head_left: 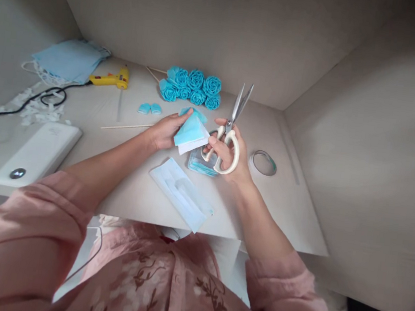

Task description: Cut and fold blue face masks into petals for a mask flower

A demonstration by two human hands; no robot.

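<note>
My left hand (167, 129) pinches a folded piece of blue and white mask fabric (191, 132), thumb on top. In my right hand (236, 151) is a pair of scissors (229, 133) with cream handles, its blades pointing up and slightly parted; the fingers of that hand also lie close to the fabric's white corner. Below my right hand, partly hidden, sits a stack of blue fabric pieces (202, 164). A pale blue mask piece (182, 193) lies flat near the front edge of the table. Two small cut blue pieces (149, 108) rest to the left.
Several blue fabric roses (195, 87) on sticks lie at the back. A yellow glue gun (113, 78), a pile of masks (70, 59), white scraps (46, 110) and a white power bank (37, 155) are left. A tape roll (264, 163) lies right. Walls enclose the table.
</note>
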